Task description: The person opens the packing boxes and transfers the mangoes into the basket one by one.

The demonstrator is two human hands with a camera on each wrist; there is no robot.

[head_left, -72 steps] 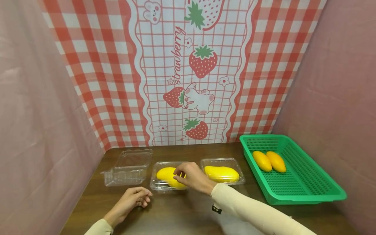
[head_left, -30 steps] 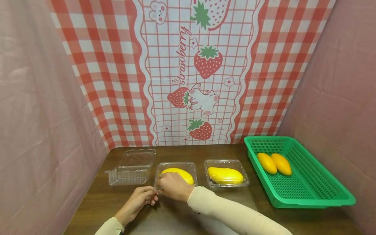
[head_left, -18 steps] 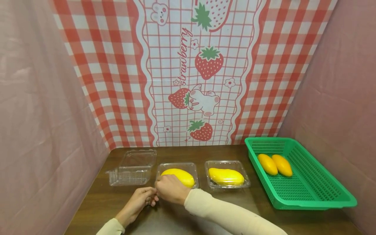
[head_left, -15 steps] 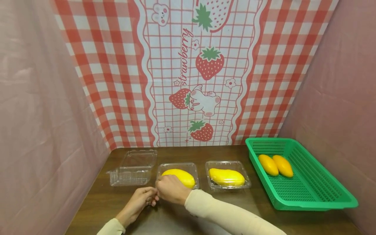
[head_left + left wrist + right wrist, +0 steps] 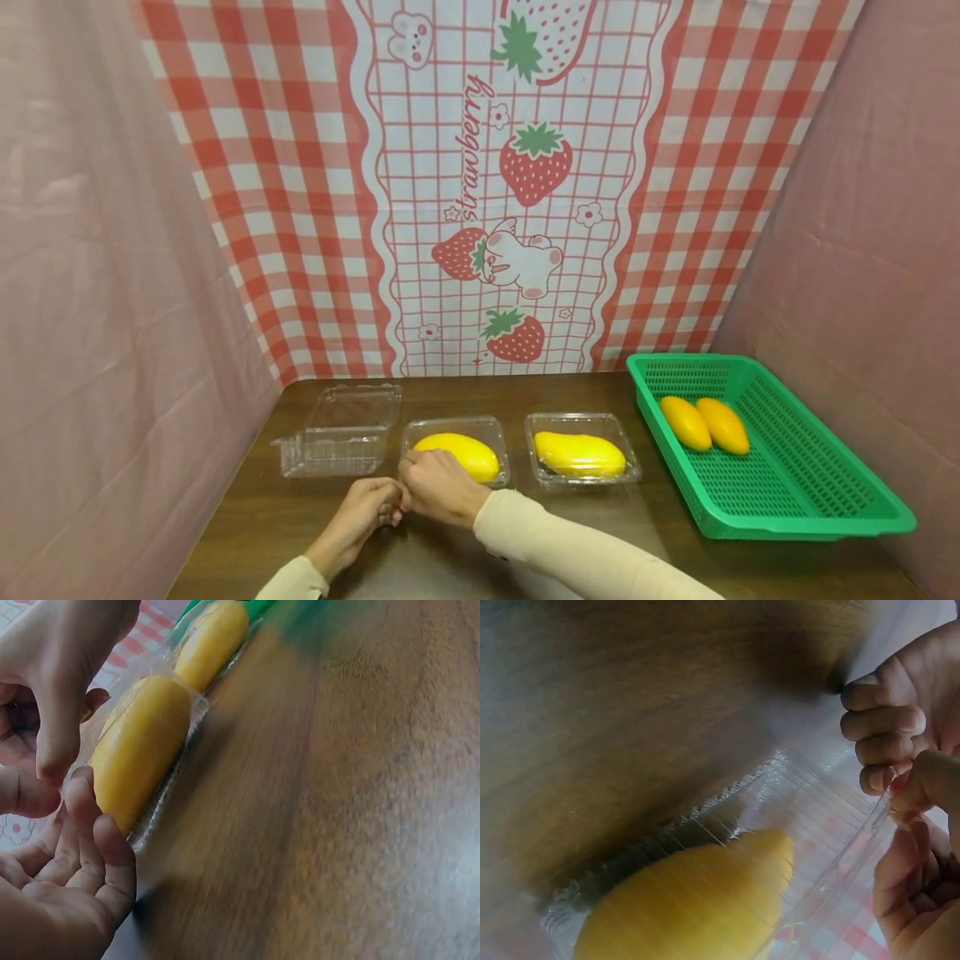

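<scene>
In the head view a clear plastic clamshell box [image 5: 450, 422] with a yellow mango [image 5: 463, 455] inside sits mid-table. Both hands meet at its near left corner. My right hand [image 5: 444, 487] pinches the box edge between thumb and fingers, covering that corner from the head camera. Pressed up against it, my left hand [image 5: 363, 513] pinches at the same corner with thumb and fingertip, its other fingers curled. The right wrist view shows the ridged plastic wall [image 5: 821, 802] reaching up to the fingertips, with the mango [image 5: 690, 900] behind it.
To the right stands a second clear box [image 5: 581, 416] holding another mango [image 5: 579, 455]. At left is a clear box [image 5: 333, 452] with its lid raised. A green basket [image 5: 798, 530] at far right holds two orange-yellow mangoes [image 5: 686, 423]. A checked strawberry cloth [image 5: 510, 183] hangs behind.
My right hand has come from over the mango down and left to the middle box's near left corner. My left hand has shifted slightly right to meet it; since then both barely move.
</scene>
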